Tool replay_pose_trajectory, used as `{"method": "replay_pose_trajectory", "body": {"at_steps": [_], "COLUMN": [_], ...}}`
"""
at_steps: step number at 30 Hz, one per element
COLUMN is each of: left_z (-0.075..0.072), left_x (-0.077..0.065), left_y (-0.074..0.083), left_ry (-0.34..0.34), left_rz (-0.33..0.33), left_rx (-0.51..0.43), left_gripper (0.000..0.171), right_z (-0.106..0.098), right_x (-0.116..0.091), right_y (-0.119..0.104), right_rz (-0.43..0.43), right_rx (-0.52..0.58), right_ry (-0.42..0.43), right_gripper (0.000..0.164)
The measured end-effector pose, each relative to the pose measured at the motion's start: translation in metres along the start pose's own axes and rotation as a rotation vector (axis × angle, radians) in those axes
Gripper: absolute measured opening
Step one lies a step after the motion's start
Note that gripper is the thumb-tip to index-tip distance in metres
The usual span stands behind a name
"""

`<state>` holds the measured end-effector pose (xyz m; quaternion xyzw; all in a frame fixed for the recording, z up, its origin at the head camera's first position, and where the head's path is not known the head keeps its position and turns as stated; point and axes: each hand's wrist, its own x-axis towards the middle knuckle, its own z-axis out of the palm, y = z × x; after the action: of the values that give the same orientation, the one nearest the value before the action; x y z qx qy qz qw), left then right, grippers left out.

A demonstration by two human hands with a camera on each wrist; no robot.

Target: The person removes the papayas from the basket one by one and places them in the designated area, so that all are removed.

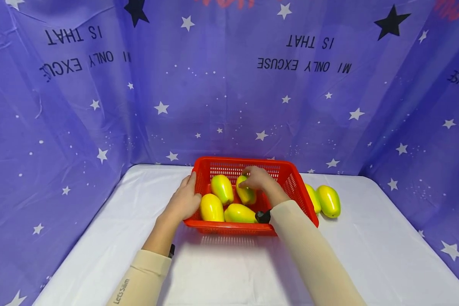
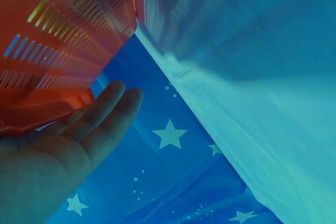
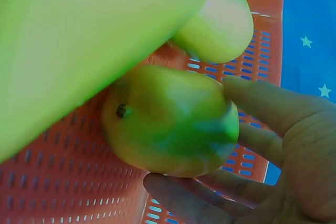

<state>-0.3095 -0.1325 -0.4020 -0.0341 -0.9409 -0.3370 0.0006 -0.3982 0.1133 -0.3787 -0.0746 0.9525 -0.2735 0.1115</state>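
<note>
A red plastic basket (image 1: 233,229) with slotted walls holds several yellow-green mangoes. My right hand (image 1: 258,178) reaches inside and grips one mango (image 1: 246,194) near the back wall. In the right wrist view, thumb and fingers curve around this mango (image 3: 173,124), whose dark stem end faces the camera. Beside it in the basket lie a mango (image 1: 222,189) to the left, another mango (image 1: 212,208) at the front left and a third mango (image 1: 240,213) at the front. My left hand (image 1: 183,199) rests against the basket's left side, fingers extended along the outside in the left wrist view.
Outside the basket's right wall, a mango (image 1: 330,201) lies on the white-covered table (image 1: 222,272), next to a partly hidden mango (image 1: 313,199). A purple star-printed cloth (image 1: 222,93) hangs behind the table and along both sides.
</note>
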Motion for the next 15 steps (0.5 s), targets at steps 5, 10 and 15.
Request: {"method": "replay_pose_trajectory", "body": {"at_steps": [5, 10, 15], "left_z": [0.0003, 0.0020, 0.0021], "left_x": [-0.0010, -0.0029, -0.0036], "left_y": [0.0002, 0.0011, 0.0029], "left_ry": [0.007, 0.011, 0.023], "left_rz": [0.000, 0.010, 0.013], "left_rx": [0.001, 0.004, 0.007], "left_gripper": [0.077, 0.077, 0.077], "right_z": [-0.0002, -0.0019, -0.0040], "right_x": [0.0000, -0.0030, -0.0045], "right_y": [0.0002, 0.0005, 0.0006], "right_rz": [0.004, 0.003, 0.001], "right_rx": [0.019, 0.019, 0.016], "right_ry": [-0.014, -0.025, -0.003], "right_gripper": [0.053, 0.052, 0.053]}}
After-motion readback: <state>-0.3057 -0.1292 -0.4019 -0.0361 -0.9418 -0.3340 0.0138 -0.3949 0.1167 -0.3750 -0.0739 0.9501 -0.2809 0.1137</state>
